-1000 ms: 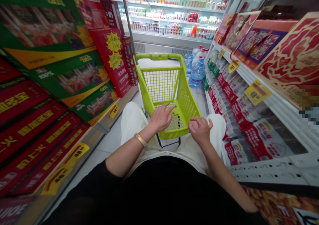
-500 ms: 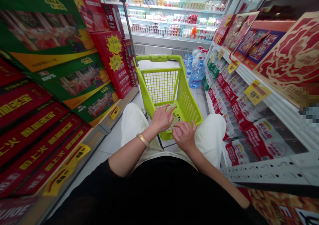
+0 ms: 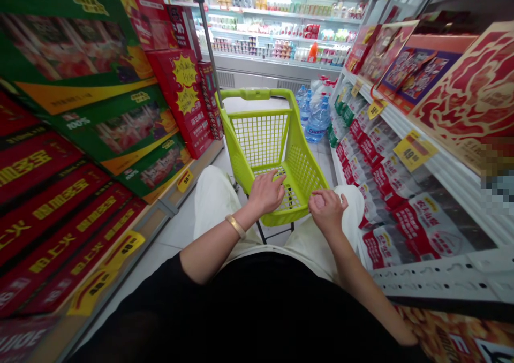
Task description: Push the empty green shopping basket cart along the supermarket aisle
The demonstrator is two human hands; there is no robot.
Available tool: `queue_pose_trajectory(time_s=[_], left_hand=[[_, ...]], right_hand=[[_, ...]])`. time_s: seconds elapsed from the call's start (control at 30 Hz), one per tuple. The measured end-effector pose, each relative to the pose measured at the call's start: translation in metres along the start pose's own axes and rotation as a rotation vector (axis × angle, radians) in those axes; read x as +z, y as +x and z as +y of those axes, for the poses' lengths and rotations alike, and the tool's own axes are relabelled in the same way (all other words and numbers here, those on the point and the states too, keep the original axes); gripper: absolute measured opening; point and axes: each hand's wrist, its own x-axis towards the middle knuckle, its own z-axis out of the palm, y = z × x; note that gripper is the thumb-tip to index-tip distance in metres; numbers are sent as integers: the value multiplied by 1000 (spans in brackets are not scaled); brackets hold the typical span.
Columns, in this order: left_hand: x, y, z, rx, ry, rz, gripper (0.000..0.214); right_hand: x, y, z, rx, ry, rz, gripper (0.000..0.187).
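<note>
A lime-green shopping cart (image 3: 257, 114) with a lattice basket stands between my knees, its inside bare where I can see it. My left hand (image 3: 265, 193), with a gold bracelet (image 3: 235, 226) at the wrist, hovers over the near part of the basket. Its index finger points forward, the other fingers are loosely bent, and nothing shows in it. To the right, by the basket's near right corner and my right knee, is my right hand (image 3: 328, 211). Its fingers curl loosely and stay apart, with a pinkish patch that looks like palm showing between them.
Stacked drink cartons (image 3: 92, 114) line the left side. On the right, a shelf (image 3: 450, 157) holds gift boxes above red-labelled bottle packs (image 3: 421, 221). Large water bottles (image 3: 317, 122) stand on the floor beyond the cart. A lit refrigerated case (image 3: 277, 31) closes the far end.
My right hand has moved right, away from my left hand and toward my right knee. My left hand has shifted slightly right. The cart has barely moved.
</note>
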Motion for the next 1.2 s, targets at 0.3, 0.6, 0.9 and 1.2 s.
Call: queue_pose_trajectory(time_s=[0.3, 0.6, 0.9, 1.2], left_hand=[[-1, 3, 13, -5, 16, -22, 42], [0, 3, 12, -4, 13, -20, 43], [2, 2, 11, -8, -16, 0, 44], [1, 1, 9, -2, -7, -5, 45]], right_hand=[[0, -28, -55, -179, 119, -110, 9], [-2, -1, 4, -20, 24, -45, 13], [-1, -16, -26, -70, 57, -58, 11], [2, -33, -58, -242, 121, -159, 7]])
